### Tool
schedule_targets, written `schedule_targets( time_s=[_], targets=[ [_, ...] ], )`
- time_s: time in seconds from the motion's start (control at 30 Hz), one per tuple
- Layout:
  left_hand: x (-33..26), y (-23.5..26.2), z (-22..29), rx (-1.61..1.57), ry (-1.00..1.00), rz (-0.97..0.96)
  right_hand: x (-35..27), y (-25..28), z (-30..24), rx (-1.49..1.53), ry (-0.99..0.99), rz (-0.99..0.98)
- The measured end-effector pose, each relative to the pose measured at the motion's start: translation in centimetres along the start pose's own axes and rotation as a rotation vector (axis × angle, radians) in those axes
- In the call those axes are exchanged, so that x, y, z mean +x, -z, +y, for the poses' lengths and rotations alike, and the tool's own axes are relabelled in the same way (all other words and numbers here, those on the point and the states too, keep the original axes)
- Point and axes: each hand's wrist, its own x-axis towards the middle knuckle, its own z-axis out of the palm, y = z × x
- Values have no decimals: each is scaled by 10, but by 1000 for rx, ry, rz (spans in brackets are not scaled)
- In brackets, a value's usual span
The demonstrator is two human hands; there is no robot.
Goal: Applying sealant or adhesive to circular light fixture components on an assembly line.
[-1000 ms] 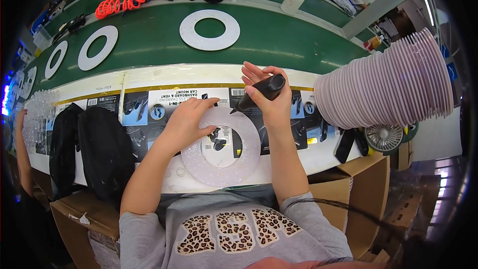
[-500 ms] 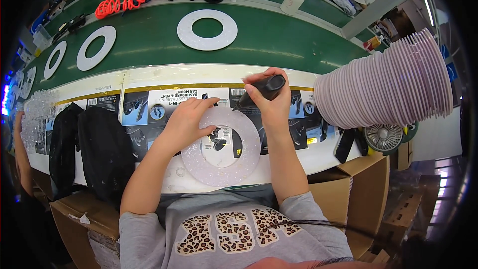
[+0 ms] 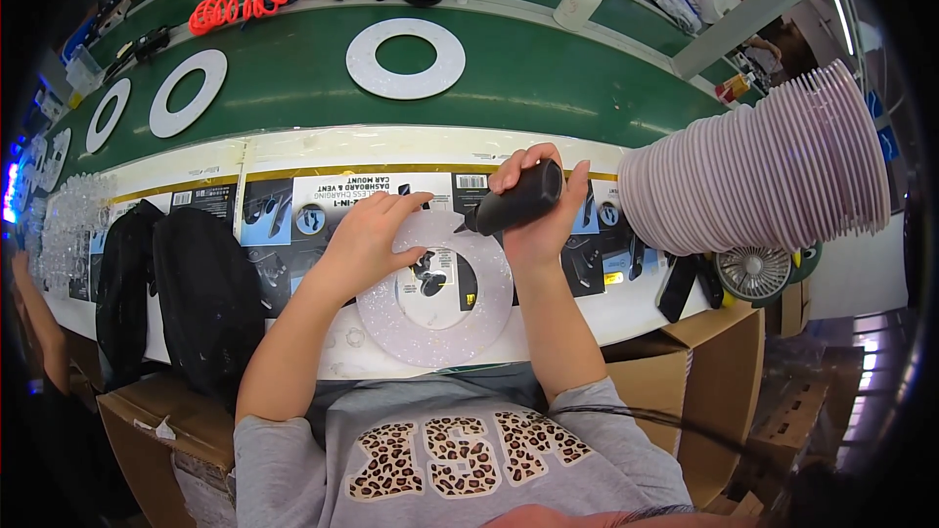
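Observation:
A flat white speckled ring (image 3: 435,337) lies on the worktop in front of me. My left hand (image 3: 370,237) rests on its upper left part, fingers stretched out and apart, the thumb near the inner hole. In my right hand (image 3: 544,231) is a black squeeze bottle (image 3: 521,198), tilted so that its narrow nozzle points left and down at the ring's upper right. Whether the tip touches the ring, I cannot tell. Printed packaging sheets (image 3: 311,192) lie under the ring and show through its hole.
A long stack of similar rings (image 3: 753,161) leans at the right, beside a small fan (image 3: 753,272) and a phone (image 3: 676,286). Single rings lie on the green surface (image 3: 293,88) beyond. Black sleeves (image 3: 207,298) and clear plastic pieces (image 3: 73,235) are at the left, near another person's arm (image 3: 41,328).
My right hand has turned over, palm more upward, and the bottle now tilts flatter, its nozzle slightly lower and further left. My left hand and the ring have barely moved.

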Motion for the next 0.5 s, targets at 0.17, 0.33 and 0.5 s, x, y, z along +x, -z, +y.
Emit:
schedule_targets(
  time_s=[0.17, 0.33, 0.5],
  targets=[
    [0, 0, 0, 0, -9, 13, -1, -5, -2, 55, -52, 14],
    [1, 1, 1, 15, 25, -30, -3, -5, 4, 22, -52, -50],
    [1, 1, 1, 5, 21, -25, -4, -6, 6, 20, -52, -72]
  ],
)
